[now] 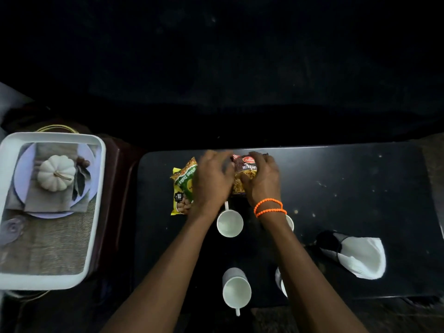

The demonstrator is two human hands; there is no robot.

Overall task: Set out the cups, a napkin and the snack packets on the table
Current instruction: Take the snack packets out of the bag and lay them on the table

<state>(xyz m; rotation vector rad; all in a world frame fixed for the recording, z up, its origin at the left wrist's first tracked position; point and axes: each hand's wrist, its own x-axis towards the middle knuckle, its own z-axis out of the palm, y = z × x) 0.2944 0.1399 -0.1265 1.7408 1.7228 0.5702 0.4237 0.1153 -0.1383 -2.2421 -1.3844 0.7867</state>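
On the black table (348, 188) lie two snack packets side by side at the far middle. The yellow-green packet (183, 188) is partly under my left hand (212, 179). The dark red packet (243, 173) is gripped by my right hand (263, 179), with my left fingertips touching its left edge. White cups stand nearer me: one (230, 223) between my forearms, one (236, 288) at the near edge, and two more (290, 222) (281, 281) mostly hidden behind my right arm. A white napkin (362, 258) sticks out of a black mesh holder (330, 245) at the right.
A white tray (96, 212) with a printed picture of a pumpkin and plate sits on a dark stool to the left of the table. The floor beyond the table is dark.
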